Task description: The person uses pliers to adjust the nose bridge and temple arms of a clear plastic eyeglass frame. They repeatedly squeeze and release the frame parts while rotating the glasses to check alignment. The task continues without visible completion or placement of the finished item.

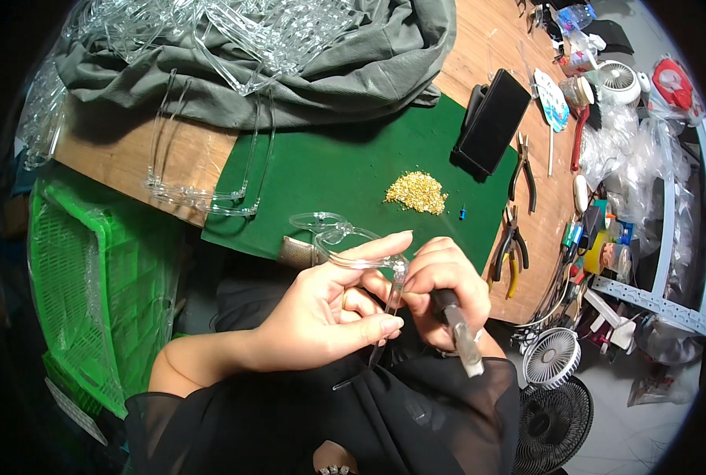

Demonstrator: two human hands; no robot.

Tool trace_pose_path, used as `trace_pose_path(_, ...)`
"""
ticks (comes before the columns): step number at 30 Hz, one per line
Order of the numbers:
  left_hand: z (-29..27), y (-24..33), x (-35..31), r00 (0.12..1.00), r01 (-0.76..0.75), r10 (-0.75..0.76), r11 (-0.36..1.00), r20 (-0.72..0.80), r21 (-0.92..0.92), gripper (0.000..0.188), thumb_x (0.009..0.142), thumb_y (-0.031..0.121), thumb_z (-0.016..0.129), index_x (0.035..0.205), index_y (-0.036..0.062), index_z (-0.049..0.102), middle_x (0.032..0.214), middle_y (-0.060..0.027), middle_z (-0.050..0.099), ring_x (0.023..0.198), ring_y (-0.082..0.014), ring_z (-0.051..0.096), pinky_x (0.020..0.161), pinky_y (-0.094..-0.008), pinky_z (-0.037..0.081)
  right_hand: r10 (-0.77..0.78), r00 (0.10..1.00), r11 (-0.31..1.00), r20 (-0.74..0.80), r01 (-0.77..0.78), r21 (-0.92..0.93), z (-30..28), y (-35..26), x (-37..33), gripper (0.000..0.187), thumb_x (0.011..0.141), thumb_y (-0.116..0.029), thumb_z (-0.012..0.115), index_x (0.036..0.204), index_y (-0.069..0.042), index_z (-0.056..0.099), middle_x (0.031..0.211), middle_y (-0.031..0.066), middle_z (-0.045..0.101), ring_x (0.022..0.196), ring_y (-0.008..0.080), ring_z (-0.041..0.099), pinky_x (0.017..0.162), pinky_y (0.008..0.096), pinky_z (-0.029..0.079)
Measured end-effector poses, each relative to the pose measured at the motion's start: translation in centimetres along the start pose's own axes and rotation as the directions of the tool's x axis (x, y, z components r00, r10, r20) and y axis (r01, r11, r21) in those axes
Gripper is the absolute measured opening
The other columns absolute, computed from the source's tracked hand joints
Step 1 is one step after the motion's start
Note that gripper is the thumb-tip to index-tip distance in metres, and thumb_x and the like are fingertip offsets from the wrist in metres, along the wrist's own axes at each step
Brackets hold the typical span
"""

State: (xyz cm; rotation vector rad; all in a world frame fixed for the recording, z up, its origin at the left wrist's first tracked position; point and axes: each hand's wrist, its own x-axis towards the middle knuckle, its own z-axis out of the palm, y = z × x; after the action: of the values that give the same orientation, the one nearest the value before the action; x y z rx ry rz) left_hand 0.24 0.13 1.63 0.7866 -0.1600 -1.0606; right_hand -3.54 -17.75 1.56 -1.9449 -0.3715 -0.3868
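Note:
My left hand [321, 313] grips a clear plastic eyeglass frame [353, 257] in front of my body, at the near edge of a green mat [321, 158]. The frame's rims point up and left, and one temple arm slants down between my fingers. Close beside the hinge, my right hand [446, 289] is closed around a hand tool [461, 336] with a dark shaft and a pale, worn translucent end pointing toward me. Its working tip is hidden by my fingers. Beyond my hands, a pile of tiny gold-coloured metal parts [416, 192] lies on the mat.
Another clear frame [203, 194] stands at the mat's left edge. Many more heap on grey cloth [353, 87] behind. A black phone-like device [491, 123], a tiny blue piece [463, 212] and pliers [511, 249] lie rightward. Green crates [108, 261] stand left; a fan [552, 358] stands right.

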Motion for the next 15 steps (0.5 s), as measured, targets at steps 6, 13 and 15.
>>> trace_pose_path(6, 0.3, -0.4, -0.4, 0.997, 0.074, -0.075, 0.997, -0.012, -0.027, 0.071, 0.079, -0.012, 0.057, 0.14, 0.0026, 0.023, 0.091, -0.0062, 0.052, 0.082, -0.012, 0.06, 0.073, -0.0222, 0.05, -0.1, 0.995, 0.995, -0.013, 0.1, 0.008, 0.3, 0.6, -1.0, 0.018, 0.07, -0.006, 0.073, 0.08, -0.007, 0.058, 0.073, 0.0042, 0.059, 0.064, 0.0198, 0.056, 0.063, 0.0336, 0.043)
trace_pose_path(13, 0.4, 0.5, -0.4, 0.994, 0.1, -0.099, 0.995, 0.042, -0.025, 0.072, 0.079, -0.012, 0.058, 0.14, 0.0026, 0.023, 0.089, -0.0055, 0.053, 0.08, -0.011, 0.06, 0.072, -0.0215, 0.049, -0.067, 0.997, 0.989, -0.029, 0.071, 0.133, 0.5, 0.8, -1.6, 0.017, 0.071, -0.008, 0.073, 0.079, -0.006, 0.058, 0.072, 0.0046, 0.058, 0.064, 0.0201, 0.055, 0.063, 0.0338, 0.043)
trace_pose_path(15, 0.5, 0.6, -0.3, 0.99, 0.131, -0.13, 0.991, 0.046, -0.023, 0.072, 0.078, -0.012, 0.058, 0.14, 0.0026, 0.023, 0.089, -0.0054, 0.053, 0.079, -0.0104, 0.06, 0.071, -0.0207, 0.048, -0.037, 0.999, 0.978, -0.035, 0.043, 0.202, 0.6, 1.0, -1.9, 0.016, 0.072, -0.009, 0.072, 0.08, -0.006, 0.058, 0.072, 0.0046, 0.057, 0.064, 0.0202, 0.054, 0.062, 0.0334, 0.043)
